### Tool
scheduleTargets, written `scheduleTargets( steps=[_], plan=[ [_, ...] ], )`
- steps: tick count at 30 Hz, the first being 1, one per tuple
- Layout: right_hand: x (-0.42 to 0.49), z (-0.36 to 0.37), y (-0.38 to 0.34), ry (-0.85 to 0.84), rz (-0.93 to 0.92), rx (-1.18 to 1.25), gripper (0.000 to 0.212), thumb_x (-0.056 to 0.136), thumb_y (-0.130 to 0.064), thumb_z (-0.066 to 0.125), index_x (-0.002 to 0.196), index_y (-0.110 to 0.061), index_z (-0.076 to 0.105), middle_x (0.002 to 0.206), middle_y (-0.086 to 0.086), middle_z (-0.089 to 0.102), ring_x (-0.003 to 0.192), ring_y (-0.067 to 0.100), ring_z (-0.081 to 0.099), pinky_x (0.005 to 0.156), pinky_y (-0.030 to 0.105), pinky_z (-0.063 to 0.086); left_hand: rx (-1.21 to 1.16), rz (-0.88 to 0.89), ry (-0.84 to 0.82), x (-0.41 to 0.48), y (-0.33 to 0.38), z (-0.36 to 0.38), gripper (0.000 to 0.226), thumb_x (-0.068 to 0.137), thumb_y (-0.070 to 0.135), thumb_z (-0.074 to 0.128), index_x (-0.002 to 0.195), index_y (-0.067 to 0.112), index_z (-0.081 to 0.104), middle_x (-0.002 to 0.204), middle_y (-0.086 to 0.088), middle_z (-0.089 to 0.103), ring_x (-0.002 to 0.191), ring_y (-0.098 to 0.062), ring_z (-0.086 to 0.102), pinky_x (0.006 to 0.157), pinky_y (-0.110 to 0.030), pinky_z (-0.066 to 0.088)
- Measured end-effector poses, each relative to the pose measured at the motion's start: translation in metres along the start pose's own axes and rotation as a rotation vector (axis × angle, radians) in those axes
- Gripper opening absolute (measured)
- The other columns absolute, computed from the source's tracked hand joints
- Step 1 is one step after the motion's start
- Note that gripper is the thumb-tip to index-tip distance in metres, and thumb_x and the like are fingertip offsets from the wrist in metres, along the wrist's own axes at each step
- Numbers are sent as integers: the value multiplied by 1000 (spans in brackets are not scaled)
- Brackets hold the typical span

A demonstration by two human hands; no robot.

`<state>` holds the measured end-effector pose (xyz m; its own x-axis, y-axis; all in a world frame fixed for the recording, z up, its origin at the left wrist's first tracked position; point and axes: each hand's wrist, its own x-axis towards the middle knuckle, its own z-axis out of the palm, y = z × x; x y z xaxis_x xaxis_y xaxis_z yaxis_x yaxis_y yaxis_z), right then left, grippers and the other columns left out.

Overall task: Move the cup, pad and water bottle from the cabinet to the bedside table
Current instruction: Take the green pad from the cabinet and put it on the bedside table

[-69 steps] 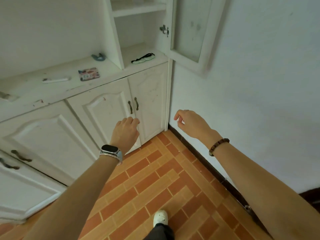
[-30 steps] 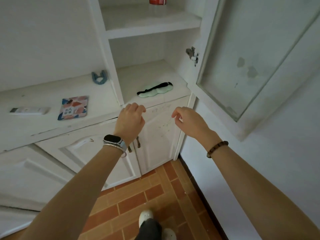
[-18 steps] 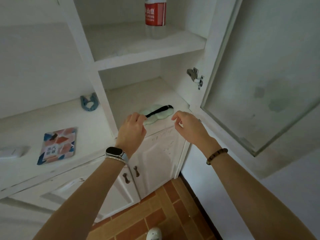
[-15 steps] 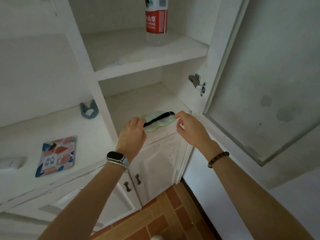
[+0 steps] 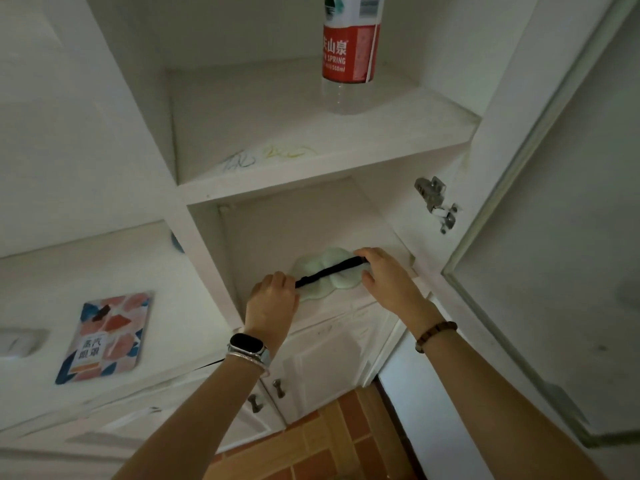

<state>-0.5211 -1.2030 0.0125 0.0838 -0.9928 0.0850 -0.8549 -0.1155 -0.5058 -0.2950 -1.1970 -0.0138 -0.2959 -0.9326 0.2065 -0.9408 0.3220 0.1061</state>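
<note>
Fingers (image 5: 277, 280) of the left hand (image 5: 273, 303) are curled down over the left end of the black strap (image 5: 329, 271). The strap vanishes beneath them, so the pinch itself is hidden behind the knuckles. Half a second ago those fingertips only reached the strap's tip. The pale green pad (image 5: 341, 284) lies flat on the lower shelf of the cabinet (image 5: 194, 237), close to the front edge where it lay before, with the strap running slantwise across it. The right hand (image 5: 388, 278) has come further in. Its fingers now lie bent over the strap's right end and its thumb is set against the pad's near edge, so the pad is caught between them. The view has drawn closer and tipped upward, and less of the tiled floor (image 5: 346, 438) shows. At the far left a white thing (image 5: 20, 341) on the counter is too blurred to name. A patterned packet (image 5: 104, 337) lies beside it. A blue thing (image 5: 177, 242), seen whole earlier, is now a sliver behind the cabinet's divider. The water bottle (image 5: 349, 53) stands upright on the upper shelf, its top cut off by the frame. The open glass door (image 5: 554, 237) runs off the right side.
</note>
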Motion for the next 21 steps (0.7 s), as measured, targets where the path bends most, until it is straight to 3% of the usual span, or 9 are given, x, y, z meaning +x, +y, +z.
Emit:
scheduleTargets(
  steps=[5,10,14,21],
  plan=[
    [17,9,8,4,-45,-100,36,88,1,53,123,-7,59,117,13,57,109,28,54,90,37,51,34,-8,34,5,3,5,24,59,14,83,70,8,63,68,-7,57,58,-24,56,48,-31,51],
    [26,9,8,53,-62,-135,18,90,-5,57,107,-5,65,106,13,54,101,26,51,86,39,51,-3,-16,45,7,2,5,28,61,16,83,78,7,62,74,-8,57,65,-25,56,52,-34,52],
    [28,3,3,87,-68,-66,14,95,-10,52,104,-4,61,104,12,54,92,23,54,76,32,50,-9,-25,87,10,2,1,18,71,16,72,80,6,59,76,-9,56,68,-26,54,55,-36,51],
    [20,-15,-10,172,-124,5,10,98,-10,47,102,-5,55,97,7,58,82,16,52,66,25,38,151,-43,121,17,5,0,33,54,-3,80,70,10,55,63,-6,54,54,-22,53,44,-29,44]
  ],
)
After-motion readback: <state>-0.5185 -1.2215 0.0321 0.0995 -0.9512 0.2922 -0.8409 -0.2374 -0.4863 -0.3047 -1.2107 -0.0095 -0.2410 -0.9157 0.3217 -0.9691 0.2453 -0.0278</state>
